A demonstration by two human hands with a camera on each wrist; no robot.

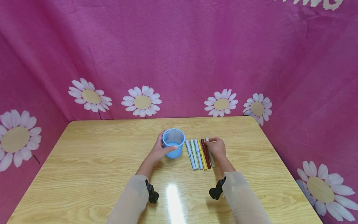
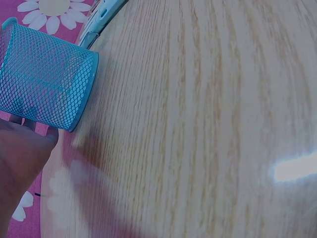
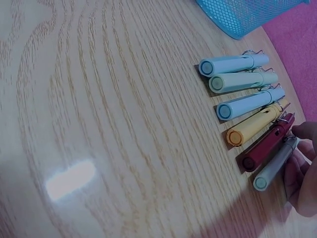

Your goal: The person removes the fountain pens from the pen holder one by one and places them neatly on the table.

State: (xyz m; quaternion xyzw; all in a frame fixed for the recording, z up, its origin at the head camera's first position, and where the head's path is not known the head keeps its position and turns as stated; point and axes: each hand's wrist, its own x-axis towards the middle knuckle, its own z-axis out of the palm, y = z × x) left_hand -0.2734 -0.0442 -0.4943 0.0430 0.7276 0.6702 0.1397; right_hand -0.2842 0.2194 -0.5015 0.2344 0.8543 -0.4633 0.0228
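Observation:
A blue mesh pen cup (image 1: 174,152) stands upright on the table, its mouth facing up. My left hand (image 1: 159,152) holds it from the left, thumb across its near side and fingers round the far side. To the cup's right lies a row of capped pens with wire clips: a blue pen (image 3: 233,64), a pale green pen (image 3: 242,81), another blue pen (image 3: 250,103), a yellow pen (image 3: 255,124), a dark red pen (image 3: 267,145) and a grey pen (image 3: 273,166). My right hand (image 1: 217,147) pinches the grey pen near its far, clip end; that pen still lies along the table.
The wooden table (image 1: 98,155) has a bright glare patch near its front. Behind it and at both sides hangs a pink cloth (image 1: 179,62) printed with white daisies. A black wrist camera (image 1: 152,194) sits on the left sleeve, another camera (image 1: 216,190) on the right.

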